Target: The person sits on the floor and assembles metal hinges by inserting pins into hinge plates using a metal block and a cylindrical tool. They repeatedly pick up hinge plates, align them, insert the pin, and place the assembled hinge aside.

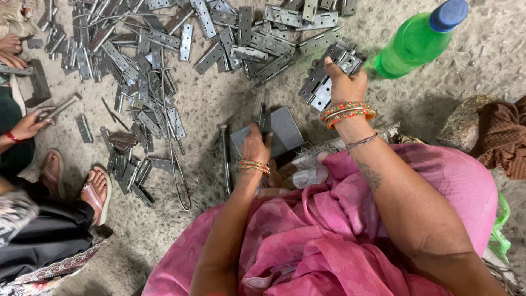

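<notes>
My right hand (344, 83) is closed around a stack of hinges (322, 82): stiff, heavy, slippery, best pinched by their edges. My left hand (255, 147) presses fingers-down onto the metal block (282, 129) beneath it.

Head view, looking down at a sandy floor. Right hand (344, 83) grips a stack of metal hinges (324, 82) — raised above the floor, near a green plastic bottle (412, 43) lying on its side. Left hand (255, 145) rests on a dark metal block (284, 130), holding a hinge upright against it. Loose hinges (164, 49) litter the floor beyond. At left, another person's hand (26, 126) holds a hammer (59, 107).
</notes>
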